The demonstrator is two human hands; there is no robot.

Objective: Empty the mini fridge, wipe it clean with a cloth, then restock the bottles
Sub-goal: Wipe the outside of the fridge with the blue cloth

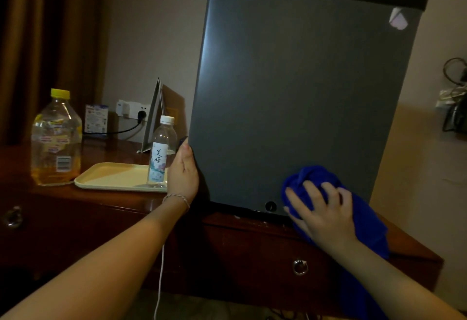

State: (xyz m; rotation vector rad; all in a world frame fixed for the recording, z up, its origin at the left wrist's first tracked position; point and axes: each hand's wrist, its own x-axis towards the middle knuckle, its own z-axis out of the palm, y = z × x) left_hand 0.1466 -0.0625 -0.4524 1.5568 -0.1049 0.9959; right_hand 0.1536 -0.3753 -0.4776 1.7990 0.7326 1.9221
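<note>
On the tabletop's right end stands the mini fridge, its grey door closed and facing me, the base sitting at the front edge of the dark wood. My left hand is at the door's left edge, low down, the grip curled round that edge — the fingertips go behind it and out of sight. A thin bracelet sits on that wrist. My right hand lies over the blue cloth, fingers spread and pressing the bunched fabric flat against the door's lower right corner; the grip is not curled round the cloth, only bearing on it, and a loose tail of cloth hangs down past the tabletop's front edge. A small round lock shows on the door's bottom rim, just left of the cloth.

Left of the fridge, near the middle of the tabletop, a cream tray lies flat. A small water bottle with a white cap stands upright on the tray's right end, just beside my left hand. Further left, off the tray and close to its left end, a large bottle with a yellow cap stands upright — amber liquid fills only its lowest part. Toward the back edge a folded card stand leans by the wall socket. A ring pull hangs on the drawer front below the fridge.
</note>
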